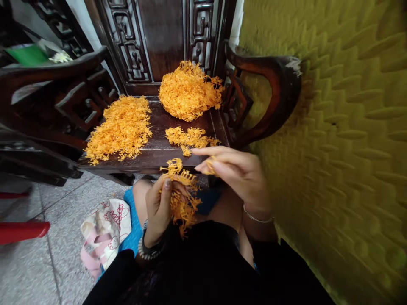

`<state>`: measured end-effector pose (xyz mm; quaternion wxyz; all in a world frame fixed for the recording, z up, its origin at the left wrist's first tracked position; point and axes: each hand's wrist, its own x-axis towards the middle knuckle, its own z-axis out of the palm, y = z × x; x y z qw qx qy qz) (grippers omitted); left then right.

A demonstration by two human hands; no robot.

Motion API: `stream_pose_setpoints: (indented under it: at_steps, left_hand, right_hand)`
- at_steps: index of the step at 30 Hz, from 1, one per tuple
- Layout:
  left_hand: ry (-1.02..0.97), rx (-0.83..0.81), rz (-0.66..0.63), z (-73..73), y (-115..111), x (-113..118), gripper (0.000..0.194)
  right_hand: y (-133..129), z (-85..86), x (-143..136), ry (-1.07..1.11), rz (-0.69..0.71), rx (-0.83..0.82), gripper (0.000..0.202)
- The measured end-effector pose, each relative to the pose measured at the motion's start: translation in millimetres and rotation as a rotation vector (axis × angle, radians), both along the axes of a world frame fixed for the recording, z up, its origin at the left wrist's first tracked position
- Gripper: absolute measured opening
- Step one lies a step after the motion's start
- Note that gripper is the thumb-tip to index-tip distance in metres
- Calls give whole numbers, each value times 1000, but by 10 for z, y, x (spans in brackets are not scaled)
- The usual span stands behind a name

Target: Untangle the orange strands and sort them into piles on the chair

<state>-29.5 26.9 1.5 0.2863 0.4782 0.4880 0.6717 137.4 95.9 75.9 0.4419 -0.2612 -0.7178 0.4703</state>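
My left hand [160,199] is closed around a bunch of small orange branching sprigs [184,207], which hangs below the fingers. My right hand [237,171], just to its right, pinches a small orange sprig [210,166] between thumb and fingers, with its index finger stretched forward. Past the hands, a small scatter of orange sprigs [190,137] lies on the dark wooden chair seat [155,127]. A wide orange heap [122,129] covers the seat's left side, and a taller rounded orange pile [187,93] rests at the back. The sprigs' exact kind cannot be told.
Curved wooden armrests [276,84] flank the seat, with a carved backrest [162,40] behind. A padded yellow-green wall [343,140] stands close on the right. Down on the speckled floor [63,203] at left are a cream-and-pink printed bag [108,226] and a red plastic piece [23,231].
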Motion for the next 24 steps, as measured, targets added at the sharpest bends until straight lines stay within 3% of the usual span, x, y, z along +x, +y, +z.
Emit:
stream_pose_setpoints:
  at_steps: [3, 6, 11, 14, 17, 21, 24]
  left_hand:
    - [-134, -98, -127, 28, 4, 54, 31]
    - [-246, -188, -233, 3, 15, 78, 24]
    - [-389, -238, -376, -47, 18, 49, 19]
    - [-338, -321, -389, -44, -4, -6, 27]
    - [-356, -365, -381, -67, -25, -61, 31]
    - [-578, -492, -514, -135, -14, -43, 32]
    - [-730, -485, -415, -163, 30, 35, 37]
  right_hand:
    - [187, -241, -297, 6, -25, -55, 17]
    - [181, -384, -418, -29, 10, -76, 19]
    - [177, -386, -387, -34, 186, -139, 31]
    - [205, -348, -344, -88, 293, -43, 35]
    - [195, -331, -308, -234, 292, 43, 38]
    - [141, -383, -288, -266, 360, -94, 46]
    - [116, -471, -293, -209, 346, -179, 47]
